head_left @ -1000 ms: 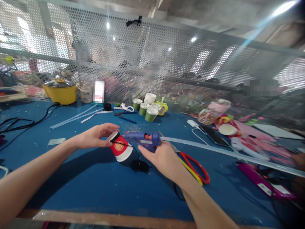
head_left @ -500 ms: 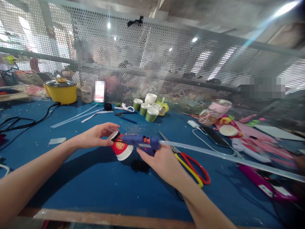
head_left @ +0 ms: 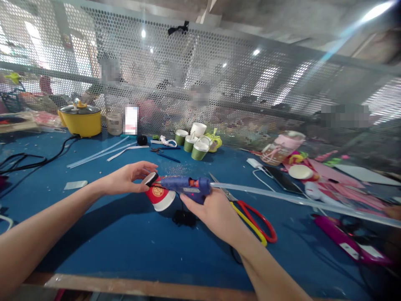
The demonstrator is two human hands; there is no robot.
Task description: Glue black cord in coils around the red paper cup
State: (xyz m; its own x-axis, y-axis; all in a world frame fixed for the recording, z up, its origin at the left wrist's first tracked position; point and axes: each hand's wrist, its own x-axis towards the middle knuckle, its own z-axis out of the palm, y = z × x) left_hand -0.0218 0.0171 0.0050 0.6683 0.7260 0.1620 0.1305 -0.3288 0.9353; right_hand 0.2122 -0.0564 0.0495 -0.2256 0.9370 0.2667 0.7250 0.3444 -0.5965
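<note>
My right hand [head_left: 213, 213] grips a blue glue gun [head_left: 188, 186] with a long clear glue stick [head_left: 282, 198] trailing out to the right. Its nozzle points left at the upturned bottom of a red and white paper cup [head_left: 159, 195] that is tilted on the blue table [head_left: 125, 238]. My left hand [head_left: 127, 179] holds that cup at its black-edged bottom between thumb and fingers. A small black clump [head_left: 183, 217] lies on the table just below the cup, with a thin black thread running up to it.
Red and yellow scissors [head_left: 250, 217] lie right of my right hand. Green paper cups [head_left: 191, 144], a yellow pot [head_left: 80, 119], clear glue sticks [head_left: 97, 154] and cables [head_left: 28, 163] sit further back. A phone [head_left: 282, 177] and pink items [head_left: 338, 188] crowd the right. A perforated metal screen [head_left: 200, 75] backs the table.
The glue gun's nozzle has slid a little to the left, onto the cup's bottom. My left hand and the cup have stayed where they were.
</note>
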